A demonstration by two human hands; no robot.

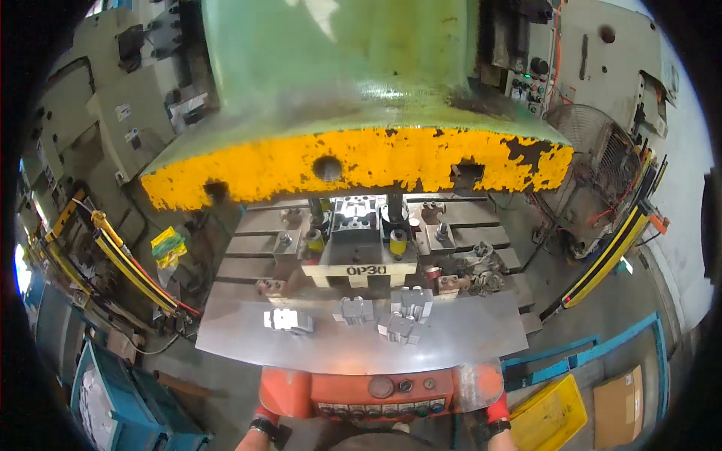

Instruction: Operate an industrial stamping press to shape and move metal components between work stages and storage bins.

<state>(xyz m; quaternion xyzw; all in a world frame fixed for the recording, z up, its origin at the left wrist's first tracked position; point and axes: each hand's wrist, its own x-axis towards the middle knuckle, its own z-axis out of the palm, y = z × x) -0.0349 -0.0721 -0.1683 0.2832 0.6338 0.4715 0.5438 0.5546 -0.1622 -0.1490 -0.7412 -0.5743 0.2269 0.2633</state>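
Observation:
My left hand (265, 415), in a red glove, reaches up against the left guard of an orange-red control console (342, 387). My right hand (497, 410), gloved in red too, is at the right guard (479, 386). The guards hide the fingers of both hands. Beyond the console, a metal plate (241, 331) carries several grey metal parts: one bright part (288, 321) on the left and a cluster (398, 328) toward the right. Behind them stands the press die (361, 259), with a shiny metal piece (356, 213) on it, below the yellow-edged press ram (361, 161).
Yellow-and-black guard posts flank the press at left (135, 263) and right (609, 255). A fan (594, 143) stands at the far right. Near right lie a yellow bin (547, 421) and a cardboard box (618, 406); a blue cart (113, 406) is near left.

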